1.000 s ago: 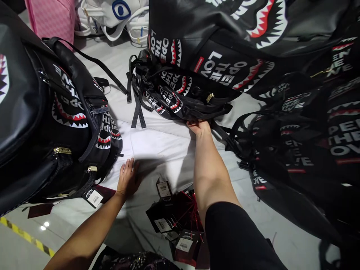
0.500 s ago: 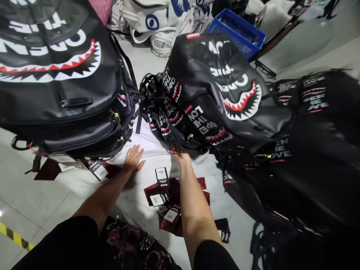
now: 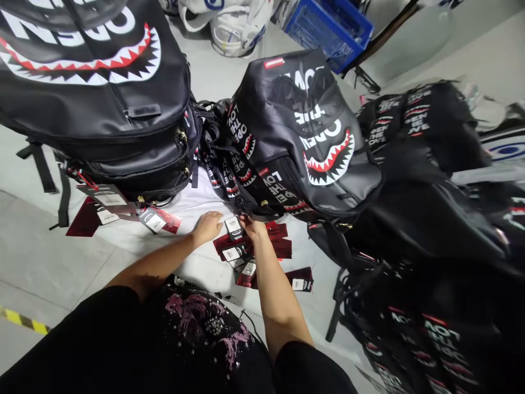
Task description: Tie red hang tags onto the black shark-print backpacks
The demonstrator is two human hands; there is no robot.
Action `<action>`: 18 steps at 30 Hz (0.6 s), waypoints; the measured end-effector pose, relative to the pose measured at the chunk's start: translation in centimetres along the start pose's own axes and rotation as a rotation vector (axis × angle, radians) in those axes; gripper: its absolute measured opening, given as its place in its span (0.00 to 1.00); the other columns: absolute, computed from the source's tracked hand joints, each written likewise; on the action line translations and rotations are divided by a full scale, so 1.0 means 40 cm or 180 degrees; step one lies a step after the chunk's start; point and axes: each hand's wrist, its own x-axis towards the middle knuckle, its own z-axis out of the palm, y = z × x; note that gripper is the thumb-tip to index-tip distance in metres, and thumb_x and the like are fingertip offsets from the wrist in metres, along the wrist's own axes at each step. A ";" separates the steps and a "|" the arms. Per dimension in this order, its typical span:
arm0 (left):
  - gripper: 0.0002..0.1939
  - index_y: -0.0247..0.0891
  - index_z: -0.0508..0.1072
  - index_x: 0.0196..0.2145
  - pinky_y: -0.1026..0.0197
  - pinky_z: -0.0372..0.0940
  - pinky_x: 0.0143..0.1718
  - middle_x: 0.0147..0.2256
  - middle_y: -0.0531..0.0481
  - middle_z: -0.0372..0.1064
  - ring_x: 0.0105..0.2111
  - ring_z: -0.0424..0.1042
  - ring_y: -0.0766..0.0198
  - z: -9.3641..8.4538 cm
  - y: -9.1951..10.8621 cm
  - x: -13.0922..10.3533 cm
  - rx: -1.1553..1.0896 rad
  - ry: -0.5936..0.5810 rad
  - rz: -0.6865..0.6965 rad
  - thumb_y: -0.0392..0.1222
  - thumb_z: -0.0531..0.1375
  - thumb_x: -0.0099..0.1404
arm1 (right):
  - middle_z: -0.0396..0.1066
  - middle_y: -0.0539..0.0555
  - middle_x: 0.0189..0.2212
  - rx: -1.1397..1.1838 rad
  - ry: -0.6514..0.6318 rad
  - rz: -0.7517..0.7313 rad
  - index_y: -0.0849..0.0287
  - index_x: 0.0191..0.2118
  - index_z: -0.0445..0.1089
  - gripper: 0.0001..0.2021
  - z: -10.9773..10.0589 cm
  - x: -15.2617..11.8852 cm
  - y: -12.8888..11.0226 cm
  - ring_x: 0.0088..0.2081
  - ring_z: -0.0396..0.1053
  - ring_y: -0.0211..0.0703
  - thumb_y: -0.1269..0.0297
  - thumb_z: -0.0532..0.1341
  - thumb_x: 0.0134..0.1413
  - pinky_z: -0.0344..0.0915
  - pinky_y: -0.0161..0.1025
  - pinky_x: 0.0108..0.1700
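Note:
My left hand [image 3: 207, 226] is over the white surface, fingers loosely bent and partly apart, just left of a black-and-white hang tag [image 3: 233, 226]. On the tag's other side is my right hand [image 3: 255, 229], its fingers curled together by the lower edge of a black backpack [image 3: 303, 137] with a shark-mouth print. What those fingers grip, if anything, is hidden. Below the hands lie several dark red packets [image 3: 280, 246] with more hang tags [image 3: 233, 253] among them. A second black shark-mouth backpack [image 3: 102, 104] stands at the left, tags hanging from its base.
More black printed bags [image 3: 426, 219] are piled along the right side. A blue plastic crate [image 3: 328, 33] and white bags [image 3: 235, 27] sit at the back. Yellow-and-black tape [image 3: 24, 320] marks the tiled floor at lower left.
My left hand has slid right from lying flat with fingers spread, toward the hang tag. My right hand has come nearer, from the backpack's bottom edge to beside the tag. The view has shifted.

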 end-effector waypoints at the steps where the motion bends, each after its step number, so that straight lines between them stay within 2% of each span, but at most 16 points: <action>1: 0.17 0.37 0.72 0.50 0.54 0.61 0.52 0.49 0.44 0.71 0.49 0.67 0.55 0.014 0.017 -0.009 -0.0128 -0.0142 0.0050 0.39 0.54 0.65 | 0.69 0.48 0.22 0.0021 0.0020 0.0045 0.57 0.25 0.63 0.06 -0.015 -0.029 0.000 0.26 0.69 0.37 0.71 0.62 0.44 0.71 0.37 0.33; 3: 0.15 0.37 0.74 0.47 0.56 0.62 0.51 0.46 0.45 0.73 0.46 0.68 0.57 0.039 0.044 -0.019 -0.0309 -0.0291 0.0093 0.37 0.53 0.65 | 0.73 0.51 0.28 0.0047 0.0050 -0.0011 0.58 0.29 0.66 0.05 -0.063 -0.094 -0.002 0.32 0.72 0.39 0.69 0.63 0.45 0.72 0.39 0.37; 5: 0.15 0.39 0.76 0.45 0.57 0.62 0.51 0.46 0.47 0.73 0.46 0.69 0.58 0.055 0.069 -0.017 -0.0419 -0.0319 0.0125 0.37 0.52 0.66 | 0.74 0.53 0.33 -0.0082 0.0244 -0.0374 0.58 0.35 0.69 0.09 -0.131 -0.155 -0.005 0.34 0.73 0.41 0.64 0.65 0.46 0.72 0.41 0.38; 7: 0.15 0.41 0.76 0.44 0.58 0.62 0.51 0.45 0.49 0.73 0.46 0.69 0.59 0.061 0.098 -0.006 -0.0494 -0.0333 0.0174 0.37 0.51 0.66 | 0.74 0.54 0.34 -0.0485 0.0719 -0.0852 0.59 0.37 0.69 0.13 -0.204 -0.195 -0.003 0.32 0.72 0.41 0.58 0.64 0.45 0.70 0.42 0.37; 9: 0.15 0.42 0.76 0.43 0.58 0.61 0.51 0.45 0.50 0.74 0.46 0.69 0.59 0.063 0.135 0.011 -0.0536 -0.0358 0.0243 0.38 0.50 0.67 | 0.73 0.53 0.30 -0.1079 0.1204 -0.1079 0.60 0.34 0.69 0.13 -0.262 -0.208 0.007 0.30 0.70 0.41 0.57 0.63 0.44 0.69 0.43 0.38; 11: 0.16 0.43 0.76 0.43 0.58 0.61 0.51 0.44 0.50 0.74 0.46 0.68 0.59 0.069 0.179 0.031 -0.0526 -0.0389 0.0361 0.39 0.50 0.68 | 0.73 0.54 0.29 -0.1603 0.1366 -0.1141 0.61 0.33 0.70 0.11 -0.290 -0.202 0.027 0.31 0.69 0.43 0.58 0.61 0.45 0.67 0.44 0.41; 14: 0.15 0.40 0.74 0.48 0.56 0.60 0.52 0.47 0.45 0.72 0.49 0.67 0.56 0.092 0.243 0.059 -0.0396 -0.0391 0.0585 0.42 0.52 0.68 | 0.74 0.57 0.35 -0.2201 0.1346 -0.1504 0.61 0.36 0.70 0.12 -0.292 -0.189 0.062 0.38 0.69 0.46 0.61 0.57 0.48 0.64 0.45 0.47; 16: 0.19 0.36 0.71 0.52 0.54 0.59 0.52 0.49 0.41 0.71 0.50 0.66 0.53 0.114 0.276 0.077 -0.0280 -0.0372 0.0542 0.43 0.55 0.66 | 0.74 0.59 0.37 -0.2529 0.1500 -0.1715 0.61 0.38 0.70 0.12 -0.302 -0.188 0.080 0.41 0.69 0.46 0.63 0.54 0.50 0.62 0.44 0.49; 18: 0.22 0.35 0.68 0.55 0.53 0.58 0.52 0.50 0.39 0.70 0.49 0.67 0.51 0.138 0.303 0.098 -0.0221 -0.0385 0.0371 0.45 0.57 0.64 | 0.74 0.58 0.38 -0.2776 0.1752 -0.1622 0.60 0.38 0.70 0.12 -0.342 -0.195 0.095 0.41 0.69 0.46 0.63 0.53 0.53 0.62 0.41 0.48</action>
